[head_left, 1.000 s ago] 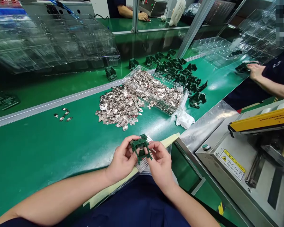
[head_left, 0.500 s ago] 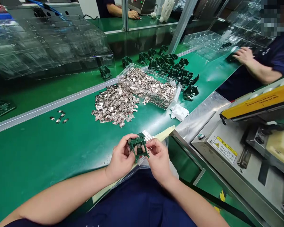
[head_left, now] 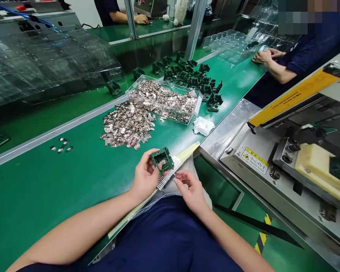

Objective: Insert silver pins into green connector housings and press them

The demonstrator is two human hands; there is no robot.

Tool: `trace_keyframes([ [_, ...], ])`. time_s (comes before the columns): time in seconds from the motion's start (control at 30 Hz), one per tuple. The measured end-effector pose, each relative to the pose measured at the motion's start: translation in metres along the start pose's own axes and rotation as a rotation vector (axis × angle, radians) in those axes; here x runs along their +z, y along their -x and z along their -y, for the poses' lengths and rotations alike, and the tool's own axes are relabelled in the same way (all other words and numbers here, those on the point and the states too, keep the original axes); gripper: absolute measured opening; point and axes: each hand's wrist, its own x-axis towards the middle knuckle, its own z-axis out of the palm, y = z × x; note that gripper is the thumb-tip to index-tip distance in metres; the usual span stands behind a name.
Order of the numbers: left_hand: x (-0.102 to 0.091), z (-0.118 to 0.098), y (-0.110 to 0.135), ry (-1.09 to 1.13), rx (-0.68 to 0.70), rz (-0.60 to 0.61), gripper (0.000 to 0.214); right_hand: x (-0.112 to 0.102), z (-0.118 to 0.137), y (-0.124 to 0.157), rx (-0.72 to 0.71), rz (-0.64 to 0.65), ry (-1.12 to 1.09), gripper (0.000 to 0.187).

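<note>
My left hand (head_left: 146,174) is closed around a dark green plastic frame (head_left: 158,166) with a square opening, tilted above the table's front edge. Beneath it lies a ribbed silvery strip (head_left: 170,173), partly covered by the frame and my fingers. Beside the strip's right edge, my right hand (head_left: 191,190) has thumb and forefinger pinched together; whatever is between them is too small to make out. Farther up the table is a heap of small metal pieces (head_left: 127,126), next to a clear plastic tray (head_left: 197,109) full of the same pieces.
Several green plastic frames (head_left: 205,88) stand behind the tray. A crumpled white wad (head_left: 204,125) lies near the metal corner. At the right is a machine with a yellow bar (head_left: 297,96). A co-worker's hands (head_left: 265,56) rest at the far right of the table.
The green frame has turned in my left hand, so its square opening faces up. My right hand has come off the frame and moved slightly down and right. The camera view has shifted.
</note>
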Motion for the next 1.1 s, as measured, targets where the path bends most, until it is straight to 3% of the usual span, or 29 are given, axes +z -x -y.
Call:
trace_keyframes([
  [0.17,0.008,0.009,-0.003,-0.02,0.001,0.034,0.045,0.015,-0.007,-0.007,-0.135,-0.003,0.024,0.016],
  [0.33,0.005,0.01,-0.004,0.028,-0.009,0.042,0.045,0.001,0.005,-0.007,-0.219,0.128,-0.051,0.009],
  [0.5,0.002,0.011,-0.002,0.047,-0.025,0.113,0.043,-0.011,0.035,-0.016,-0.341,0.012,0.017,0.011],
  [0.8,-0.007,0.015,0.0,-0.103,0.097,0.188,0.038,0.023,0.049,-0.037,-0.323,-0.127,0.192,0.002],
  [1.1,-0.009,0.012,0.003,-0.191,0.123,0.215,0.038,0.021,0.059,-0.044,-0.34,-0.083,0.312,0.007],
])
